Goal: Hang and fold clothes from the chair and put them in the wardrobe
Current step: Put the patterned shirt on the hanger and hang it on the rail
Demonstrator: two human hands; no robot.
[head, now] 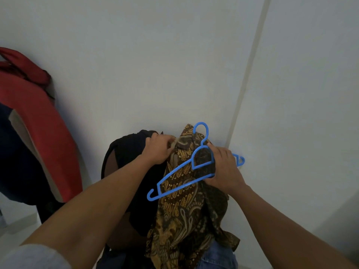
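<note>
Shirt (180, 210): we count one, brown and gold batik. It hangs in the lower centre of the frame, draped over a black garment (136, 152) on what looks like a chair back (111, 166) against the white wall. We count one black garment too. One patch of blue denim (217, 255) shows at the bottom edge, under the shirt's hem.

There is one hanger (175, 171), blue plastic. It lies in front of the upper part of the shirt, tilted. Its hook points up, its left end dips toward the lower left, and its right end shows past the right hand (225, 167), near the wall.

Both of our hands are at work. The left hand (159, 148) sits just left of the shirt's top with its fingers curled tight. It pinches the cloth near the collar, where shirt and black garment meet. The right hand closes on the hanger's right shoulder. The thumb lies up by the neck and the fingers are wrapped under the lower bar. The fingers touch the shirt behind the bar, but we cannot tell whether they also hold it.

At the left edge of the frame hangs one red and dark cloth item (38, 123). One grey sleeve (35, 257) shows at the lower left corner.
</note>
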